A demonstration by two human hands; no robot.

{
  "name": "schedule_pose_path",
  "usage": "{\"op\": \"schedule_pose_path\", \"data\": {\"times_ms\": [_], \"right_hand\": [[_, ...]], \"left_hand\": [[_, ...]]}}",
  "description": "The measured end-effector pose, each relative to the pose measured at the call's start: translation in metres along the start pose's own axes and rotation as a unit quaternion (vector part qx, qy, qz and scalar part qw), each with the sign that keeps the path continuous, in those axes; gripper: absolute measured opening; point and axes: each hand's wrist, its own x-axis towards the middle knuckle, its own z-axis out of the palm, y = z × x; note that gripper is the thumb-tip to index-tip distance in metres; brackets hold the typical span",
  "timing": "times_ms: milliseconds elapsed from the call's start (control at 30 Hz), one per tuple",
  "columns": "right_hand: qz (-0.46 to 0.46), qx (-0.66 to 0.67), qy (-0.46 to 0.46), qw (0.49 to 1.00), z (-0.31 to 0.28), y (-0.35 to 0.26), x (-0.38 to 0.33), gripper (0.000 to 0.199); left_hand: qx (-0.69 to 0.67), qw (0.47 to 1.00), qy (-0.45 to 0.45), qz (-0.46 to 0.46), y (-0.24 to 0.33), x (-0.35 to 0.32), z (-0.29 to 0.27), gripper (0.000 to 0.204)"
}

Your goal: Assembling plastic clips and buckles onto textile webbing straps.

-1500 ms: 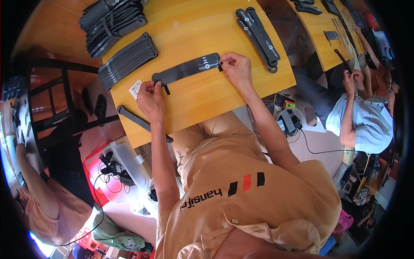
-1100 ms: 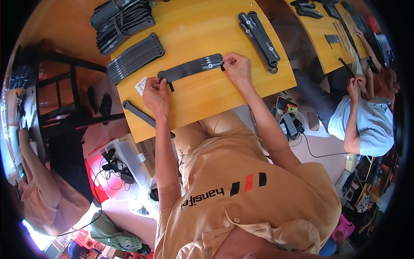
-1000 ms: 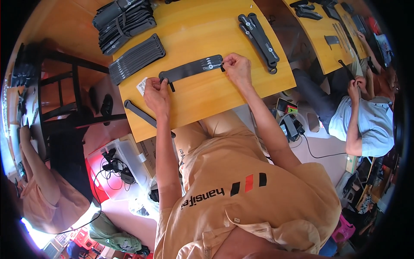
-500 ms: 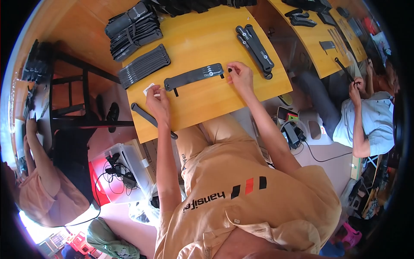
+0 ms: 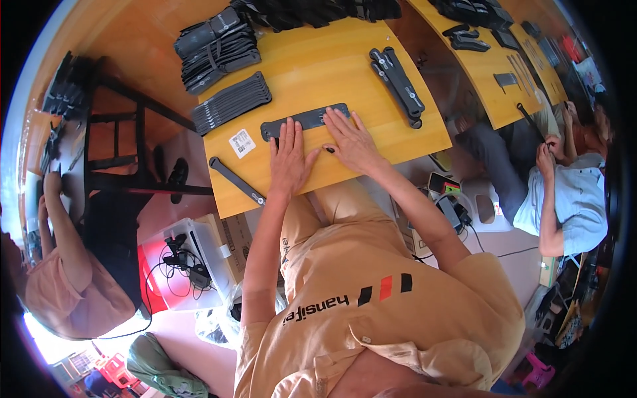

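Now a black strap (image 5: 310, 121) lies on the wooden table (image 5: 318, 69), partly beneath the left hand (image 5: 289, 163) and right hand (image 5: 356, 147), both spread flat; a white label (image 5: 242, 142) sits just left of the left hand, with overlapping black straps (image 5: 233, 103) farther beyond it.

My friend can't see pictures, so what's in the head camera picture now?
A person's left hand and right hand rest on a flat black strap on a yellow table. More black straps are stacked farther left; a white label lies nearer.
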Motion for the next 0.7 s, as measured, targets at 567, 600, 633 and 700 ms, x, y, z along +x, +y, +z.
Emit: {"op": "schedule_pose_path", "data": {"times_ms": [567, 600, 633, 700], "right_hand": [[-0.268, 0.129, 0.007, 0.955, 0.019, -0.125, -0.012, 0.039], [-0.270, 0.129, 0.006, 0.954, 0.024, -0.125, -0.010, 0.039], [-0.273, 0.147, 0.015, 0.951, 0.027, -0.124, -0.008, 0.037], [-0.278, 0.163, 0.023, 0.946, 0.033, -0.123, -0.005, 0.036]], "left_hand": [[-0.616, 0.589, 0.281, -0.441, -0.046, -0.164, -0.044, 0.023], [-0.644, 0.561, 0.254, -0.454, -0.040, -0.168, -0.035, 0.025], [-0.644, 0.559, 0.257, -0.455, -0.031, -0.166, -0.033, 0.025], [-0.682, 0.529, 0.187, -0.469, -0.015, -0.162, -0.031, 0.028]]}}
